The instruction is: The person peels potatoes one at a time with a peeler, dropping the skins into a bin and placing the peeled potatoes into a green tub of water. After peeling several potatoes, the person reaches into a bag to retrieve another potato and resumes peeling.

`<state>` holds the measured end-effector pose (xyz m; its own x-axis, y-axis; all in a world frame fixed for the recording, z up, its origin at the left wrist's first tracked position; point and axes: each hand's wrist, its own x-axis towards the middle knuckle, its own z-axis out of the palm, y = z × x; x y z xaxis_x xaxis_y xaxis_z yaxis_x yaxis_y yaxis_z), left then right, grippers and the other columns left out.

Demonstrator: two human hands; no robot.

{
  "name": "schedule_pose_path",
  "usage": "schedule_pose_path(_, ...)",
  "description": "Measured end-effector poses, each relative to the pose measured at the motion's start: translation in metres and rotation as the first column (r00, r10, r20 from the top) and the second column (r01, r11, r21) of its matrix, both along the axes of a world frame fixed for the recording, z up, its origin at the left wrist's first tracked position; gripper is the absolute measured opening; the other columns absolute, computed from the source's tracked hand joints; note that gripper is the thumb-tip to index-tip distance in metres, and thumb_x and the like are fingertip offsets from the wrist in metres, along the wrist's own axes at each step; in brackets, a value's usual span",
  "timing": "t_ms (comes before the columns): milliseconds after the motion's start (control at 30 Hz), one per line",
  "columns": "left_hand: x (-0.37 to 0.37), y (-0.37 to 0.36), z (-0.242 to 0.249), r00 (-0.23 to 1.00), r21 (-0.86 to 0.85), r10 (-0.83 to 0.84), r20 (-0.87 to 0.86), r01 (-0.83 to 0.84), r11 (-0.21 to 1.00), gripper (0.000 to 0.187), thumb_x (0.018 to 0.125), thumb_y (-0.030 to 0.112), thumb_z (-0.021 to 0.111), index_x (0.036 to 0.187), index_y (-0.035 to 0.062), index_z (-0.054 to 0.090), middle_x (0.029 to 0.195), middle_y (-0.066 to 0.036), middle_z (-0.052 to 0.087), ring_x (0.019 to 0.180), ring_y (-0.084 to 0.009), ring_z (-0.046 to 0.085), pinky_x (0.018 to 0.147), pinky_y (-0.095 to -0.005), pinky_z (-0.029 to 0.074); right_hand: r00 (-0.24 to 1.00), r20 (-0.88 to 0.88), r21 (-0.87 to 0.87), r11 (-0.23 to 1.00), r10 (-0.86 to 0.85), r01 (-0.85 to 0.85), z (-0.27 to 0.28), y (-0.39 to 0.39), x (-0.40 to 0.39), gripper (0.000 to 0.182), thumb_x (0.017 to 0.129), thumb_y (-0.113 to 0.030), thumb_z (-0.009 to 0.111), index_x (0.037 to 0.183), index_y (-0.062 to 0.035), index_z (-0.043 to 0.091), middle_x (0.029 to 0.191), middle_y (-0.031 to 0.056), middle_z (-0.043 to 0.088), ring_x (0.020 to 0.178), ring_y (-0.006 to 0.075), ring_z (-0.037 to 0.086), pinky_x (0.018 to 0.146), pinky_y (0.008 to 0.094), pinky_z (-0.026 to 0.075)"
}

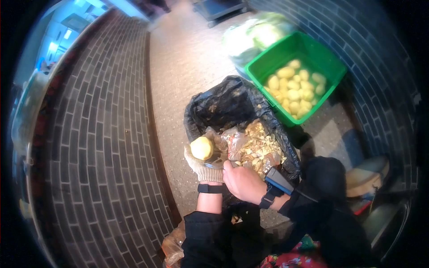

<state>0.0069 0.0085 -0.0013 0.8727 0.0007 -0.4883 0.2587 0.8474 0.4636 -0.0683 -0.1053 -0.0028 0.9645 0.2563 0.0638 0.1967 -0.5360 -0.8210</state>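
Observation:
My left hand [199, 169], in a knitted beige glove, is closed around a pale peeled potato [201, 148]. Close beside the glove's cuff is my bare right hand [243, 181], its fingers curled together. A thin dark edge shows between the two hands, but I cannot tell what the right fingers hold. Both hands are over the near side of a black bin bag [214, 100] that stands wide and holds a heap of potato peelings [263, 149]. Crumpled clear plastic [234, 140] lies among the peelings.
Beyond the bag, a green crate [255, 67] holds many peeled potatoes [295, 91]. A pale plastic sack [257, 38] is behind it. Brick walls rise on the left [103, 111] and right. A dark platform [219, 9] stands farther off on the speckled floor [178, 53].

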Motion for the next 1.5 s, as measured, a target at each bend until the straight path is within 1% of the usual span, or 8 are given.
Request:
schedule_pose_path(333, 0.0, 0.001, 0.012, 0.974, 0.092, -0.066, 0.215, 0.047, 0.995, 0.07, 0.089, 0.066, 0.034, 0.104, 0.0039, 0.064, 0.094, -0.013, 0.066, 0.085, -0.0262, 0.061, 0.076, -0.0379, 0.049, 0.985, 0.009, 0.136, 0.976, -0.174, 0.171, 0.013, -0.023, 0.019, 0.02, 0.096, -0.019, 0.048, 0.102, 0.0002, 0.051, 0.066, 0.0226, 0.059, 0.063, 0.0419, 0.06, 0.058, 0.0513, 0.045)
schedule_pose_path(400, -0.001, -0.006, 0.02, 1.0, 0.131, 0.002, 0.028, -0.006, 0.991, 0.07, 0.089, 0.065, 0.034, 0.104, 0.0034, 0.065, 0.094, -0.013, 0.065, 0.086, -0.0273, 0.059, 0.077, -0.038, 0.048, 0.986, -0.015, 0.114, 0.979, -0.169, 0.17, 0.014, -0.027, 0.023, 0.022, 0.096, -0.02, 0.047, 0.104, 0.0006, 0.052, 0.067, 0.0234, 0.059, 0.065, 0.0424, 0.06, 0.058, 0.0511, 0.045)
schedule_pose_path(633, -0.001, -0.003, 0.002, 0.987, 0.082, -0.08, 0.139, 0.069, 0.994, 0.071, 0.089, 0.064, 0.036, 0.105, 0.001, 0.064, 0.093, -0.014, 0.065, 0.085, -0.0294, 0.059, 0.077, -0.0383, 0.048, 0.99, 0.034, 0.058, 0.989, -0.139, 0.137, 0.008, -0.011, 0.014, 0.028, 0.096, -0.019, 0.047, 0.107, 0.0069, 0.05, 0.063, 0.0225, 0.059, 0.06, 0.0415, 0.06, 0.057, 0.0505, 0.047)
schedule_pose_path(700, 0.001, -0.006, 0.001, 0.997, 0.128, 0.056, 0.046, -0.061, 0.99, 0.073, 0.089, 0.066, 0.036, 0.105, 0.001, 0.064, 0.089, -0.015, 0.065, 0.082, -0.0292, 0.059, 0.073, -0.0384, 0.049, 0.992, 0.022, 0.003, 0.992, -0.125, 0.125, 0.006, -0.008, 0.011, 0.028, 0.096, -0.019, 0.047, 0.104, 0.0071, 0.049, 0.062, 0.0217, 0.059, 0.057, 0.0401, 0.06, 0.054, 0.0501, 0.048)
schedule_pose_path(867, 0.004, 0.005, -0.001, 0.999, 0.083, 0.008, -0.046, -0.004, 0.997, 0.077, 0.088, 0.07, 0.033, 0.105, 0.0021, 0.064, 0.084, -0.015, 0.064, 0.077, -0.0276, 0.058, 0.065, -0.0401, 0.049, 0.997, -0.078, -0.019, 0.999, -0.027, 0.026, 0.007, 0.003, -0.006, 0.021, 0.095, -0.019, 0.049, 0.095, 0.0025, 0.047, 0.061, 0.0207, 0.059, 0.058, 0.04, 0.061, 0.055, 0.0499, 0.048)
schedule_pose_path(967, 0.006, 0.016, -0.013, 0.985, -0.088, -0.101, 0.142, 0.114, 0.99, 0.077, 0.086, 0.069, 0.041, 0.105, -0.0006, 0.066, 0.095, -0.016, 0.067, 0.084, -0.0297, 0.063, 0.075, -0.0421, 0.053, 1.0, 0.008, 0.061, 0.998, 0.0, 0.0, 0.004, -0.004, 0.001, 0.021, 0.095, -0.018, 0.049, 0.098, 0.003, 0.049, 0.064, 0.022, 0.06, 0.06, 0.0401, 0.061, 0.055, 0.0498, 0.048)
schedule_pose_path(1167, -0.004, -0.007, -0.001, 0.994, 0.115, -0.011, 0.113, -0.002, 0.993, 0.067, 0.09, 0.066, 0.037, 0.106, 0.0073, 0.065, 0.095, -0.008, 0.069, 0.083, -0.0267, 0.062, 0.076, -0.0393, 0.05, 0.983, -0.055, 0.26, 0.948, -0.177, 0.185, 0.003, -0.006, 0.007, 0.02, 0.097, -0.023, 0.045, 0.094, -0.0032, 0.047, 0.064, 0.0243, 0.058, 0.061, 0.0469, 0.057, 0.055, 0.0557, 0.044)
schedule_pose_path(1500, -0.005, -0.015, -0.005, 0.997, -0.019, 0.079, -0.016, -0.079, 0.997, 0.061, 0.091, 0.065, 0.043, 0.1, 0.0086, 0.064, 0.086, -0.01, 0.065, 0.079, -0.0257, 0.062, 0.071, -0.0399, 0.055, 0.998, -0.054, 0.018, 1.0, -0.022, 0.023, -0.01, -0.003, 0.004, 0.027, 0.097, -0.024, 0.044, 0.095, 0.0029, 0.049, 0.07, 0.0306, 0.06, 0.068, 0.0499, 0.059, 0.062, 0.0568, 0.045)
